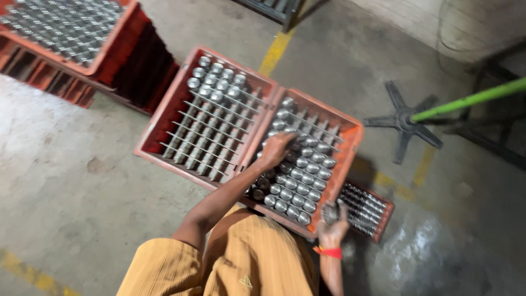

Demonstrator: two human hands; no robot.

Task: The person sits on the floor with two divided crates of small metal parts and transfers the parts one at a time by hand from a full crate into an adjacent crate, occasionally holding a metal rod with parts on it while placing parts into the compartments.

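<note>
Crates come first: two orange plastic ones sit side by side on the concrete floor [66, 181], touching along one wall. The left crate [164, 118] holds rows of thin metal rods, with shiny metal cylinders [216, 77] filling only its far end, toward 12 o'clock. The right crate [350, 148] carries standing metal cylinders [298, 183] packed over its near half, while bare rods show at its far end. A third, smaller crate [378, 216] of similar parts peeks out at 4 o'clock from the right crate, partly under it. More loaded crates [71, 33] are stacked well apart at 10 o'clock, and a black star-shaped base [402, 118] with a green pole [471, 98] lies at 2 o'clock.

The left hand [276, 149] reaches across into the right crate, fingers curled down onto the cylinders near the boundary between filled and empty rows; whether it actually grips one I cannot tell. The right hand [333, 222], wearing a red wrist thread [329, 251], is closed around a single metal cylinder [330, 212], held just at the crate's near corner.

From the left hand, the open rods lie toward 1 o'clock, just beyond the fingertips. The cylinders stand upright, long axis vertical along the rods. The left hand is nearer the empty rows; the right is farther off, at 5 o'clock.
</note>
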